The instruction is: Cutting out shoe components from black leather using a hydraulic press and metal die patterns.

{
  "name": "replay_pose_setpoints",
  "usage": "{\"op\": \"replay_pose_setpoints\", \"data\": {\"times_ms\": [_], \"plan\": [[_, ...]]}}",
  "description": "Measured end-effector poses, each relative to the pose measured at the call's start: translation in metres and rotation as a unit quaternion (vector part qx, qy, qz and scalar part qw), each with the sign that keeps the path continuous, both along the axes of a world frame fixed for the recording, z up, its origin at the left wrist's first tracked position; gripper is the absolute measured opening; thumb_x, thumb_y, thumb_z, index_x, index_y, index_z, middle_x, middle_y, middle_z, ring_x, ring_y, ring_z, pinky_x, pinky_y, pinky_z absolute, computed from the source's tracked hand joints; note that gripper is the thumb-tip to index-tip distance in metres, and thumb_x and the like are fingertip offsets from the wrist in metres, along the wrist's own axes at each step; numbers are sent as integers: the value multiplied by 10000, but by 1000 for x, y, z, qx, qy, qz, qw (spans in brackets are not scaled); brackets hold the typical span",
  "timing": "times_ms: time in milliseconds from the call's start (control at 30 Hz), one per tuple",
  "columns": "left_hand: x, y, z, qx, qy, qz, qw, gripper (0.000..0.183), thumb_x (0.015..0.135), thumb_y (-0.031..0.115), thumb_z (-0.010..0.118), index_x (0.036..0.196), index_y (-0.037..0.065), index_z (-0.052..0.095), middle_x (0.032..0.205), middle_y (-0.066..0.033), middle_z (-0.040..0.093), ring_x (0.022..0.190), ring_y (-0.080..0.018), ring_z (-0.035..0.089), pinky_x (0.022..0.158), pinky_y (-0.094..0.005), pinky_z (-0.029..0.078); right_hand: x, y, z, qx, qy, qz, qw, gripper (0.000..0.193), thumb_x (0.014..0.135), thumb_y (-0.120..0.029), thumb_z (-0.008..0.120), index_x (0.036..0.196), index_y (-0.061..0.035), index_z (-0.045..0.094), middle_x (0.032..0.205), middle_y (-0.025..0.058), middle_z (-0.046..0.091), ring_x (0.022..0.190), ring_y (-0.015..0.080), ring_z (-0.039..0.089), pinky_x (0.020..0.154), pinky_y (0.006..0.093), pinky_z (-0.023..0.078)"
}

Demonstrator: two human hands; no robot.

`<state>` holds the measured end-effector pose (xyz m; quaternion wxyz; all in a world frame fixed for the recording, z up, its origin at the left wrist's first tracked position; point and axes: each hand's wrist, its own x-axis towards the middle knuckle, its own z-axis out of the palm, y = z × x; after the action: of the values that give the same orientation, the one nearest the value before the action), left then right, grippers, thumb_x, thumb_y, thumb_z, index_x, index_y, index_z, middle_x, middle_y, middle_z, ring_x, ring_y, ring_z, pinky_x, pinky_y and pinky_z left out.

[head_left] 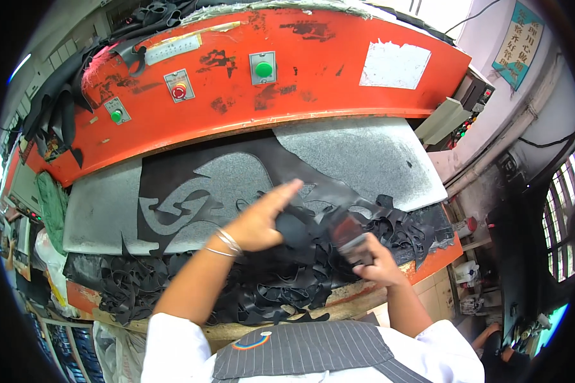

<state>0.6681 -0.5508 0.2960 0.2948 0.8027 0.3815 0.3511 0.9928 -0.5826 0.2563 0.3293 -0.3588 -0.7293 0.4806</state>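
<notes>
My left hand (pixel 259 220), with bracelets at its wrist, reaches over the black leather sheet (pixel 204 148), its fingers stretched out. A smooth dark piece (pixel 292 230) lies against the thumb side; motion blur hides whether it is held. My right hand (pixel 382 263) is closed on a small dark red and grey tool (pixel 350 239), smeared by motion, above black scraps. Curved shapes have been cut out of the sheet, so the pale grey bed (pixel 364 153) of the press shows through the gaps.
Heaped black leather offcuts (pixel 262 290) line the bed's near edge. Beyond it rises the press's orange-red beam (pixel 326 70), carrying green buttons (pixel 264 69) and a red one (pixel 179 91). A control box (pixel 450 118) stands at right. Plastic bags (pixel 51 262) hang at left.
</notes>
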Motion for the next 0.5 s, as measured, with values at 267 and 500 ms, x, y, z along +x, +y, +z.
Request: {"op": "replay_pose_setpoints", "data": {"times_ms": [267, 500], "plan": [[15, -42, -63, -29, -31, 106, 993, 234, 757, 119, 713, 968, 51, 638, 928, -133, 668, 832, -318, 658, 729, -352, 515, 27, -30, 4, 74, -170, 4, 983, 625, 606, -257, 795, 1168, -37, 634, 1180, 174, 520, 1123, 329, 519, 968, 382, 426], [4, -84, -100, -60, 4, 41, 997, 246, 749, 102, 687, 985, 75, 620, 964, -101, 636, 948, -308, 604, 839, -373, 480, 36, -7, 33, 104, -547, 35, 830, 594, 642, -368, 789, 1118, -40, 650, 1209, 198, 541, 1150, 361, 525, 970, 421, 445]]}}
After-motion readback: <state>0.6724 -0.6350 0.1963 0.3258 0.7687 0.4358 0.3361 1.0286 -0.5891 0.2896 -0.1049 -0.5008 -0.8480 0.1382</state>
